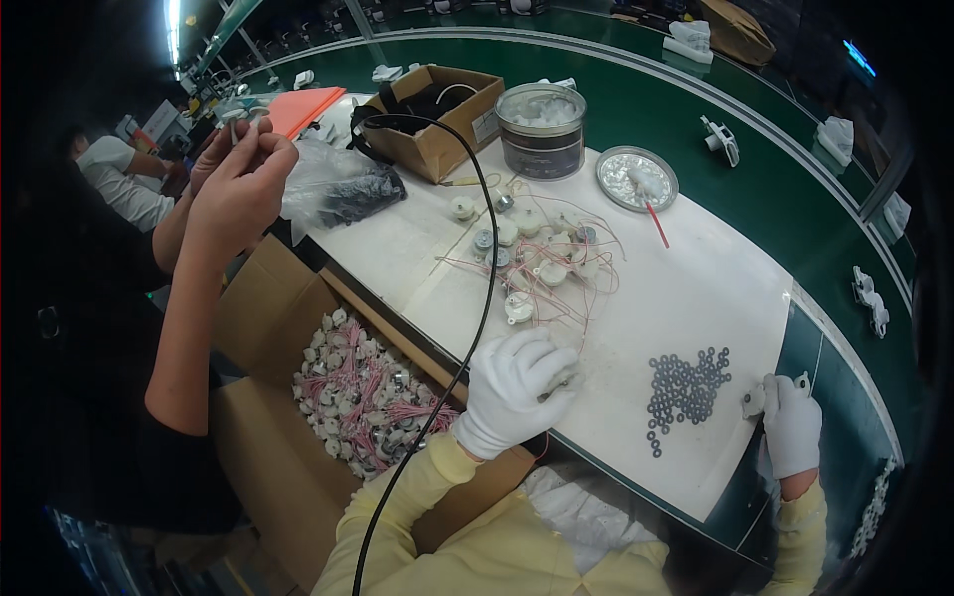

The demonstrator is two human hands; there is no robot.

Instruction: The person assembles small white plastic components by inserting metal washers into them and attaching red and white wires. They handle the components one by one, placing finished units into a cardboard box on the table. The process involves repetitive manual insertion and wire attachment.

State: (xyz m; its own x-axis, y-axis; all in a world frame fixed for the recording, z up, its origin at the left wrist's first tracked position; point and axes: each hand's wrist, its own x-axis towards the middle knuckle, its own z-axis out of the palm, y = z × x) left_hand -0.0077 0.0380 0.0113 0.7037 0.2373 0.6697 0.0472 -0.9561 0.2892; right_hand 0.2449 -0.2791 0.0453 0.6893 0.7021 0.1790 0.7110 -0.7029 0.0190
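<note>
My left hand (515, 389), in a white glove, is closed over the table's near edge around a small motor (562, 381) that mostly hides in the fingers. A thin red wire hangs below that hand. At the table's right end my right hand (792, 429), also gloved, is closed on a small white plastic part (754, 401). A second white piece (803, 382) shows at its fingertips. Between my hands lie many dark ring-shaped washers (686, 387) on the white table sheet. Ahead of my left hand is a loose pile of small white motors (542, 243) with red wires.
An open carton (278, 417) of wired motors stands at lower left. Behind are a tin (542, 134), a round lid (636, 179) with a red-handled brush, a cardboard box (437, 114) and a plastic bag (343, 189). A black cable (489, 268) crosses the view. A co-worker's bare hands (238, 179) hold a small part at left.
</note>
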